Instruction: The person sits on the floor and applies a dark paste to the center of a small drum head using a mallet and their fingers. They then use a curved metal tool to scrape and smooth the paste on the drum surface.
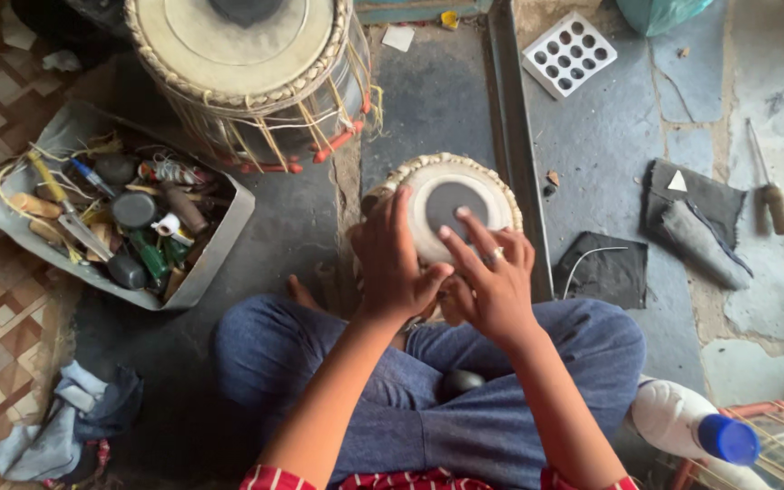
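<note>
A small hand drum (446, 186) with a pale skin and a dark round centre patch stands on the floor between my crossed legs. My left hand (392, 259) rests on its near left rim, fingers curled over the edge. My right hand (492, 277), with a ring on one finger, lies across the near side of the skin, fingers spread and touching the drumhead beside the dark patch. Neither hand holds a tool.
A larger laced drum (247, 73) stands at the back. A grey tray (220, 249) of tools and small bottles lies left. Dark cloth pieces (605, 268), a white perforated block (569, 53), a hammer-like tool (773, 200) and a white bottle with blue cap (696, 426) lie right.
</note>
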